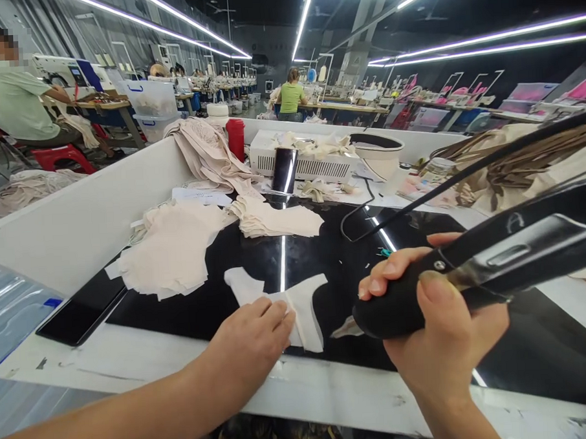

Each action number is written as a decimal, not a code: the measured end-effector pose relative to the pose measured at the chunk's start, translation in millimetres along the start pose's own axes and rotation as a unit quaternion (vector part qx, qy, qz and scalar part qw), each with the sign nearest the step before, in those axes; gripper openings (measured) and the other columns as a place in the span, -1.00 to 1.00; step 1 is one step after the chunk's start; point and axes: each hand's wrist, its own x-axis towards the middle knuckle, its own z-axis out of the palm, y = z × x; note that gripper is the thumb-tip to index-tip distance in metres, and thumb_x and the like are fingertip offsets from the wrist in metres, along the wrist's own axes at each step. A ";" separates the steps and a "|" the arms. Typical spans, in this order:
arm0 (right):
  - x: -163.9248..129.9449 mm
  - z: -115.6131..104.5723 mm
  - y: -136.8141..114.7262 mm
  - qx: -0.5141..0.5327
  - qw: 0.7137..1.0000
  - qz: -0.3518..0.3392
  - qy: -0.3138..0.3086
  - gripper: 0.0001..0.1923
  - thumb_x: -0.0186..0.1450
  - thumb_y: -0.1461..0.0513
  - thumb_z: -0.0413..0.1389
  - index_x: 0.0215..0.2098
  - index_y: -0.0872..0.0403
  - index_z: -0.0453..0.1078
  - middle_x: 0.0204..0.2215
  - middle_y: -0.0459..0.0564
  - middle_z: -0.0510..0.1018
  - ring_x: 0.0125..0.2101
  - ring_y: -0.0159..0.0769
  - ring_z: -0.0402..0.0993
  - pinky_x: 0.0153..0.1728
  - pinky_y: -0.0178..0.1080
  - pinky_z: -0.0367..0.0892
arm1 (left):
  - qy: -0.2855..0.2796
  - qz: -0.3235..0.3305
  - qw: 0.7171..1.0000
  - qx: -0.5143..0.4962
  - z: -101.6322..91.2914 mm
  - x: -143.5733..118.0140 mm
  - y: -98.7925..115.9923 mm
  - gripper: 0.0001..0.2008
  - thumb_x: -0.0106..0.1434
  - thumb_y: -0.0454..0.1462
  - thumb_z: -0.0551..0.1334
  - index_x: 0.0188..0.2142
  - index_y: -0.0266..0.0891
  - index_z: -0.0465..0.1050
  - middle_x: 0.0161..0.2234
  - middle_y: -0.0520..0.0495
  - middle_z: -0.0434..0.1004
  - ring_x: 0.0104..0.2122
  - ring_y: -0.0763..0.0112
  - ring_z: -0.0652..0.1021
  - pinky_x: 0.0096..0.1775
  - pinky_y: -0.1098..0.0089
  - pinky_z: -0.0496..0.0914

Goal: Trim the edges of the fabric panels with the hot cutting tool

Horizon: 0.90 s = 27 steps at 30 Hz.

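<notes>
"Logging the piece under the left hand [256,334]: looks, place?"

"A small, flat white fabric piece [309,306] with curved, flared edges; a thin straight line runs down its right part. It lies on the glossy black flat panel [344,269], near the front edge."

"Fingers?"

"Left: together, bent, resting on the fabric. Thumb hidden; cannot tell whether it pinches. The right hand [446,323] is clamped round a black handheld tool with a silver metal plate [489,259], right of the fabric and apart from it."

"Surroundings?"

"Left: a layered stack of cream fabric cutouts [165,251], and a flat black rectangular slab [83,313]. Behind the piece: a smaller cream fabric stack [281,221]. Farther back, a shiny black cylinder [285,171] before a white vented box [314,160]; red cylindrical container [235,139] beside it."

"Obstructions?"

"Left hand covers the piece's near-left part. Tool and right hand hide some panel. A thin black cable [421,199] loops over the panel's far right."
</notes>
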 end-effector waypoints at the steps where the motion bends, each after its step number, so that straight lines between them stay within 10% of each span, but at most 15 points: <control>1: -2.8 -2.2 -1.7 0.000 1.000 0.000 -0.003 -0.61 0.26 0.14 0.50 -0.04 -0.04 0.50 -0.47 -0.21 0.63 -0.59 -0.32 0.53 -0.58 -0.26 0.54 | 0.000 0.001 1.000 0.005 0.7 1.2 3.2 -0.78 0.52 -0.47 0.26 0.10 -0.40 0.56 -0.02 -0.23 0.71 -0.15 0.14 0.68 -0.12 0.20 0.61; 13: -12.1 -7.9 6.9 -0.006 1.000 -0.005 -0.013 -0.56 0.29 0.04 0.53 -0.01 -0.07 0.49 -0.46 -0.22 0.62 -0.59 -0.29 0.53 -0.58 -0.22 0.52 | 0.042 -0.016 0.999 -0.003 -8.8 5.8 6.4 -0.85 0.57 -0.46 0.18 -0.02 -0.31 0.53 -0.17 -0.12 0.64 -0.28 0.19 0.62 -0.29 0.22 0.53; 27: -16.7 -7.8 2.8 -0.011 1.000 -0.001 -0.008 -0.55 0.26 0.06 0.55 -0.02 -0.08 0.50 -0.47 -0.19 0.61 -0.59 -0.28 0.51 -0.57 -0.20 0.48 | 0.113 0.203 0.963 -0.135 4.9 34.3 -8.6 -0.75 0.67 -0.47 0.14 0.04 -0.37 0.63 -0.09 -0.15 0.71 -0.02 0.33 0.69 0.18 0.38 0.58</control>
